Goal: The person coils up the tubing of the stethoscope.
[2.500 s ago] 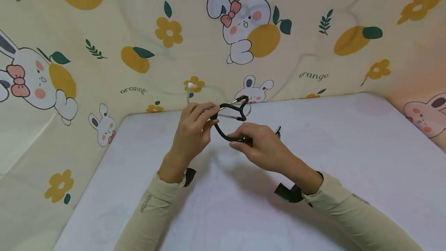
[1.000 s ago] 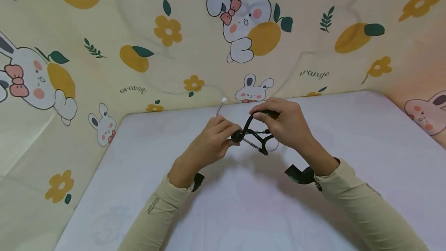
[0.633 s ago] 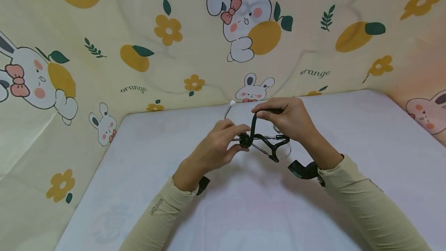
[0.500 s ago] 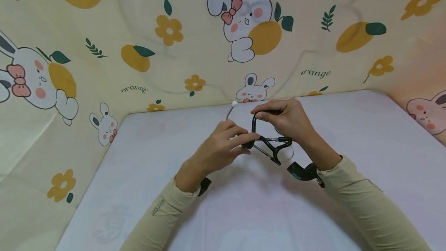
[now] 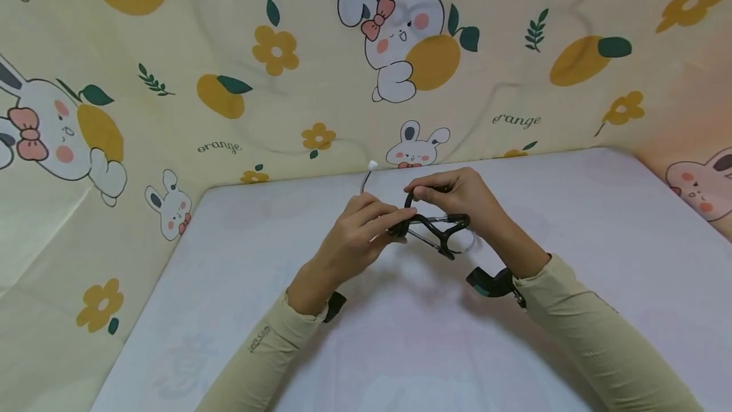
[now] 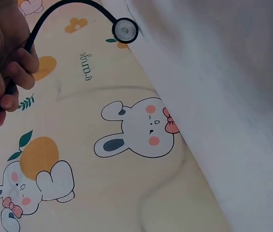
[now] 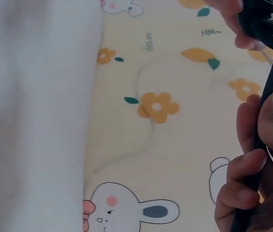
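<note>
Both hands are clamped on one stethoscope point(image 5: 443, 234), raised over the far half of the table near its middle: the left hand point(image 5: 356, 232) pinches a dark bundled part between thumb and fingers, and the right hand point(image 5: 466, 201), just to the right and slightly farther off, has its fingers curled round the tubing point(image 7: 268, 82). That tubing is smooth, matte black and bent, rising from the bundle to the right hand. To the right of the bundle, a black forked piece spreads beside two slim, shiny metal tubes, with a thin pale loop next to it. A white eartip point(image 5: 373, 164) on a metal stem pokes up beyond the left hand. At the tubing's free end, in the left wrist view, hangs a round chest piece point(image 6: 125, 30) with a black rim and a grey face. Beige sleeves point(image 5: 595, 329) reach in from the near side, over a white-covered table point(image 5: 366, 348). Behind, on the far side, cream fabric point(image 5: 229, 30) shows rabbits, oranges and yellow flowers.
</note>
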Motion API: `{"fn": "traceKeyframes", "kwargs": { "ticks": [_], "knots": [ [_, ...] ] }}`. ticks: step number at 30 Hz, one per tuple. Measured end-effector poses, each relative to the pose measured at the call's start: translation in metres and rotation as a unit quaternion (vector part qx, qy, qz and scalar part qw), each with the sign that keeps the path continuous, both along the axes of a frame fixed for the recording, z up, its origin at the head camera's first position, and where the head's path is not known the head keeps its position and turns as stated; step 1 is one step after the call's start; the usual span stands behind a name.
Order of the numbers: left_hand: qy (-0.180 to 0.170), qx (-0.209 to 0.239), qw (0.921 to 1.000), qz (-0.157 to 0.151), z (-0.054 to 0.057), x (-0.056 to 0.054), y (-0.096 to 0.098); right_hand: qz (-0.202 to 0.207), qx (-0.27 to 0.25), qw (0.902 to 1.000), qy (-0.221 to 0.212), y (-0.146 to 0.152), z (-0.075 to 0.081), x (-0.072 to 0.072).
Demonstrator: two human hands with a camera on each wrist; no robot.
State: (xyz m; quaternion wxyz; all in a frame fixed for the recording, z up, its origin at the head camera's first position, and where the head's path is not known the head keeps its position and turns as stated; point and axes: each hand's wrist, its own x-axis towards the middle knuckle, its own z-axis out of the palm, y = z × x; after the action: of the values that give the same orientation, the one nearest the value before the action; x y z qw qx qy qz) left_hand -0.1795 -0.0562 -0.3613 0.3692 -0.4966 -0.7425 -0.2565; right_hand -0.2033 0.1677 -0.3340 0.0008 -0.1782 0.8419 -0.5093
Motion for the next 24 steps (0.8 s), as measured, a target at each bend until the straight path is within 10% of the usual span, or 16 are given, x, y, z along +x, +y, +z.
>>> {"fn": "traceKeyframes", "kwargs": {
  "ticks": [7, 24],
  "knots": [
    [-0.056, 0.013, 0.9978, -0.034, -0.002, -0.001, 0.001, 0.007, 0.008, 0.9999, 0.005, -0.002, -0.002, 0.0],
    [-0.065, 0.096, 0.9932, 0.001, 0.005, -0.004, -0.005, 0.014, 0.117, 0.993, 0.005, -0.007, -0.012, -0.007]
  ]
}}
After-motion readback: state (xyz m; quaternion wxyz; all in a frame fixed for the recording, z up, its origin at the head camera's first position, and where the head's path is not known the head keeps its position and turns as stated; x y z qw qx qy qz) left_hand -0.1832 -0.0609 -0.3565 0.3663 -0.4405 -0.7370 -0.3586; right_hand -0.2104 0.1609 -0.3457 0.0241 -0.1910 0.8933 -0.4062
